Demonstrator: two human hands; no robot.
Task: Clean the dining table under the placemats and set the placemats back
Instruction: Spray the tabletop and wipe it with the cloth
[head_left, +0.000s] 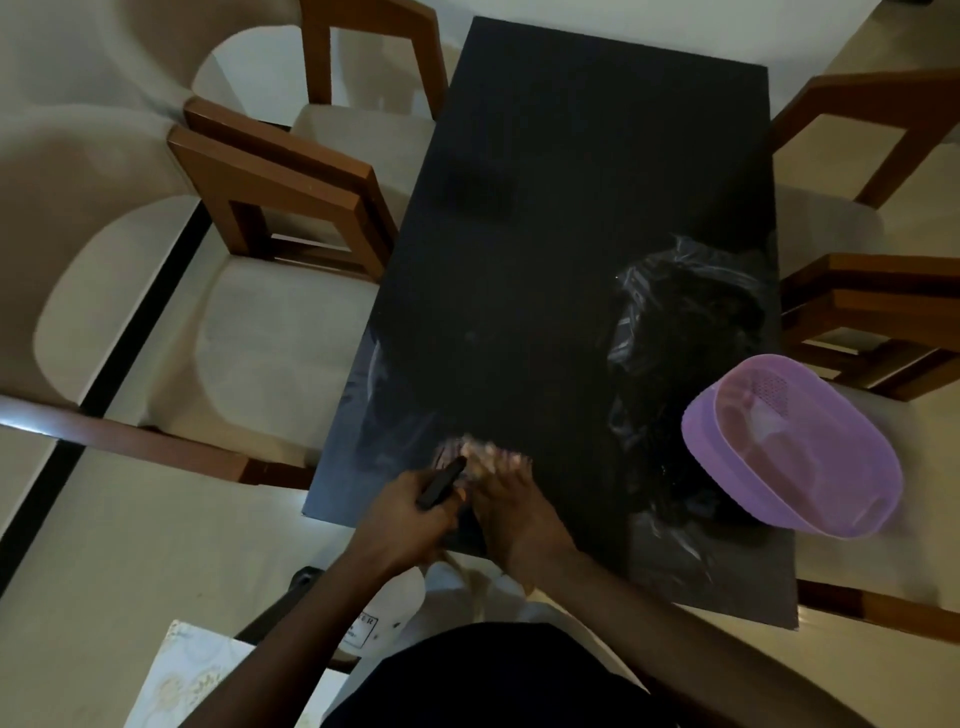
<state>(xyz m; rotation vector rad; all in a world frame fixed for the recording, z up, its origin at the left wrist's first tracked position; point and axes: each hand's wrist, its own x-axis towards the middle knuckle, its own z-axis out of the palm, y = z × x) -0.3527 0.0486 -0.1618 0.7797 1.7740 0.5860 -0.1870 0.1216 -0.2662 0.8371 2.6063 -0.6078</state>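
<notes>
Nearest the camera, a pale patterned sheet (176, 675), possibly a placemat set aside, lies at the lower left off the tabletop; I cannot be sure what it is. Just beyond it a white object with printed lettering (384, 618) sits below the near table edge, partly hidden by the arms.

Both hands work at the near edge of the dark tabletop (571, 182). The left hand (410, 514) has its grip closed around a slim black object (441, 483), angled toward the middle; what it is cannot be told. The right hand (509, 514) lies flat with fingers spread, pressing a blurred pinkish cloth (467, 452) against the surface, which suits a wiping stroke. Faint pale streaks show on the surface to the left of the hands, probably where it is damp or dusty.

To the right, a purple plastic basket (789, 447) rests tilted at the table's right edge, beside a crumpled black plastic bag (685, 332), both pushed aside, likely to free the wiping area.

No placemat shows on the tabletop itself, so setting them back is not yet done. Wooden chairs with cream seats (291, 218) stand along both long sides.
</notes>
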